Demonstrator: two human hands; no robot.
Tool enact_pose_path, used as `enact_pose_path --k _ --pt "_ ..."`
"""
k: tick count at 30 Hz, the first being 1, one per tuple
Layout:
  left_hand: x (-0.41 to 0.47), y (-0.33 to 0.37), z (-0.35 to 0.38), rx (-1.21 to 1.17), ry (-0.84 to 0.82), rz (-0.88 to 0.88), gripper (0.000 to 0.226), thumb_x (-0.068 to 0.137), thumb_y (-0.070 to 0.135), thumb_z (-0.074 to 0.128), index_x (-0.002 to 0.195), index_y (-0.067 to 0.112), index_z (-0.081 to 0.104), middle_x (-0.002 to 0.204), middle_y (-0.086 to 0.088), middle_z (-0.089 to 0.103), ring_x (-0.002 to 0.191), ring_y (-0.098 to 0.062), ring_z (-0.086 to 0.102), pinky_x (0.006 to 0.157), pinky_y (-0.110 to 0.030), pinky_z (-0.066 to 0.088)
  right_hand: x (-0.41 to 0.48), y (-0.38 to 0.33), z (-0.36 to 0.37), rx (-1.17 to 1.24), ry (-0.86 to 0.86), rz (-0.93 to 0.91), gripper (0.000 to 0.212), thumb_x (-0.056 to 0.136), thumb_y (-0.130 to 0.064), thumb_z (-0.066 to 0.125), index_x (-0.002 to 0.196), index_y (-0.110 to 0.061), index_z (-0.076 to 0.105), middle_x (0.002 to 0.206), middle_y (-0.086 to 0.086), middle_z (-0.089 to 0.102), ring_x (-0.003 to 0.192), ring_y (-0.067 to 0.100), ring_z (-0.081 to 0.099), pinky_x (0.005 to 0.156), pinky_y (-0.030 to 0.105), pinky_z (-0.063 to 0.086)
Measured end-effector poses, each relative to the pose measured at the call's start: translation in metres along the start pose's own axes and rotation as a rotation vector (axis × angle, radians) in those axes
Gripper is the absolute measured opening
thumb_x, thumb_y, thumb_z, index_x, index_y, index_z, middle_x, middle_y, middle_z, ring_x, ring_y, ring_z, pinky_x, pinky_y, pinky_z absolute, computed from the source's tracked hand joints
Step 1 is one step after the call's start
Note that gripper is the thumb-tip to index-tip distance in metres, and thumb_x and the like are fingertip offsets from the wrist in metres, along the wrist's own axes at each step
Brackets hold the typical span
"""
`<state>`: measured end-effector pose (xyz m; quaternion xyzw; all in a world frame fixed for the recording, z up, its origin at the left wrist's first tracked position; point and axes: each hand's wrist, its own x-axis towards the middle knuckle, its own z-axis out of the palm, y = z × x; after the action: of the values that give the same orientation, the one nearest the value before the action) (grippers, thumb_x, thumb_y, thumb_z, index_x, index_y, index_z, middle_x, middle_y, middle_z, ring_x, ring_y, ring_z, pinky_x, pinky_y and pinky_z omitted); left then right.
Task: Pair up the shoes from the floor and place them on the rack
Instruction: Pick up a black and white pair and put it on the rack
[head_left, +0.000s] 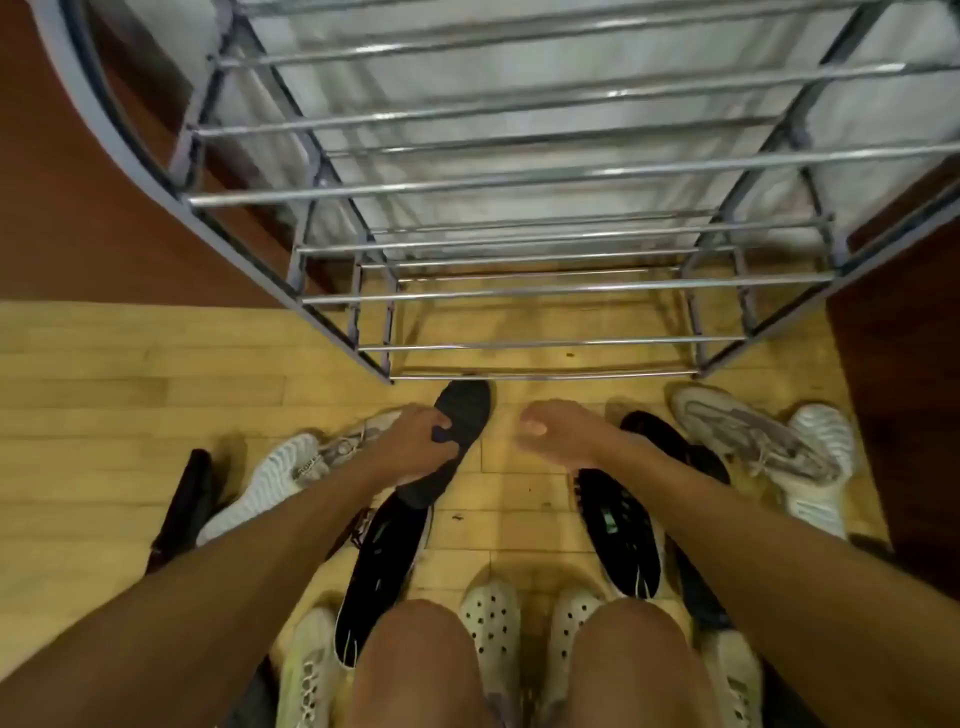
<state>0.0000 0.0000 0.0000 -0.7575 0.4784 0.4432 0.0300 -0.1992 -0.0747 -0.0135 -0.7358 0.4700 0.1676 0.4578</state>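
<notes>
- Head view: the left hand grips a dark grey shoe around its middle, fingers curled and pinching its edge; the shoe is tilted, its toe pointing toward the bottom rail of the rack
- The right hand hovers above the wooden floor holding nothing, its fingers loosely curled and slightly apart, just right of the grey shoe and not touching it
- The metal rack stands straight ahead, tiers of silver bars in a grey frame, with no shoes on the bars that show
- A black sneaker lies on the floor under the left forearm, touching the heel end of the held shoe; whether it is upright or on its side is hard to tell
- A second black sneaker lies under the right forearm, with another dark shoe just beyond it
- A grey-and-white sneaker lies at the right, near the rack's foot; its likely match lies at the left, partly hidden by the left arm
- A dark flat object lies at the far left; what it is cannot be told
- White perforated clogs show between the person's knees, with pale sneakers at the bottom edge
</notes>
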Motion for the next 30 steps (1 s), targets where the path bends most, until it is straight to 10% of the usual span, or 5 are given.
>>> enact_pose_path --k 15,22,30 --pt "0.131 -0.087 0.139 0.644 0.277 -0.157 0.114 0.066 0.056 0.074 0.147 0.006 0.010 0.143 -0.015 0.031 0.131 -0.032 0.037 0.096 -0.049 0.045 0.091 0.118 0.099 0.143 0.004 -0.017 0.042 0.097 -0.032 0.052 0.136 -0.017 0.048 0.126 -0.003 0.050 0.121 0.017 0.050 0.093 0.025 0.039" --pt "0.108 -0.090 0.121 0.366 0.210 -0.130 0.108 0.062 0.045 0.080 0.146 0.013 0.019 0.144 -0.014 0.030 0.133 -0.034 0.036 0.101 -0.050 0.043 0.066 0.126 0.115 0.048 -0.048 0.079 0.051 0.098 -0.036 0.047 0.143 -0.013 0.040 0.147 0.007 0.043 0.132 0.023 0.044 0.096 0.025 0.037" --pt "0.042 -0.036 0.068 -0.244 -0.079 0.076 0.079 0.064 0.034 0.085 0.130 0.021 0.045 0.114 -0.002 0.062 0.102 -0.021 0.063 0.086 -0.037 0.054 0.009 0.096 0.093 0.202 0.084 0.128 0.039 0.097 -0.032 0.049 0.126 -0.009 0.059 0.127 0.010 0.060 0.120 0.027 0.055 0.095 0.032 0.043"
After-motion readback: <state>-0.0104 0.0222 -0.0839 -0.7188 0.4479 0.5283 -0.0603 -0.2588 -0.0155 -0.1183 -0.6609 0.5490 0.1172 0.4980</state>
